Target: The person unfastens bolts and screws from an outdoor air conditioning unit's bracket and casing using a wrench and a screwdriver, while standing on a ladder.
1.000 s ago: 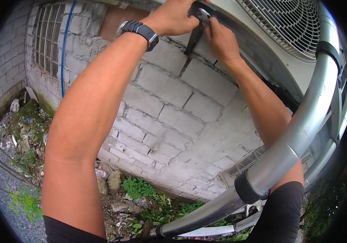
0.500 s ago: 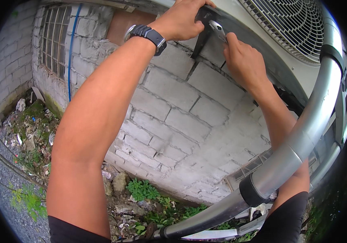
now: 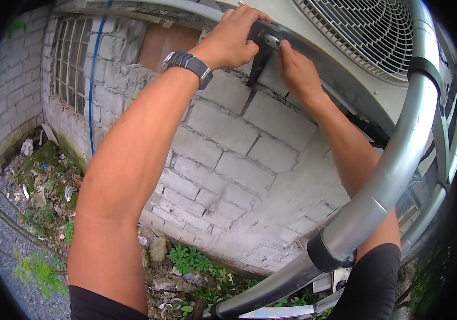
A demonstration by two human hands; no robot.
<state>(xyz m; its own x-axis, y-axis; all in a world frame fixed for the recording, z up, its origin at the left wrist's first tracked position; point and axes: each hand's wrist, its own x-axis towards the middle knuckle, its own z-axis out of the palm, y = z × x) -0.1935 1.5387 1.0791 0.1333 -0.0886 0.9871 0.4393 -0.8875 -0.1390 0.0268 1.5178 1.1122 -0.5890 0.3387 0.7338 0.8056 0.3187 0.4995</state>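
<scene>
- Your head camera looks down and forward — close on a grey block wall (image 3: 249, 160).
- Only one view, fisheye — edges bend at the rim.

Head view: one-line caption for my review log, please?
Left hand and right hand grip a dark metal bracket under a wall-mounted outdoor fan unit.

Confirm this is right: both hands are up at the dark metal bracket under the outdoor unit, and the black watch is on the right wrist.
Not quite. The head view shows the black watch on the left wrist. Both the left hand and right hand are up at the dark metal bracket under the outdoor unit.
</scene>
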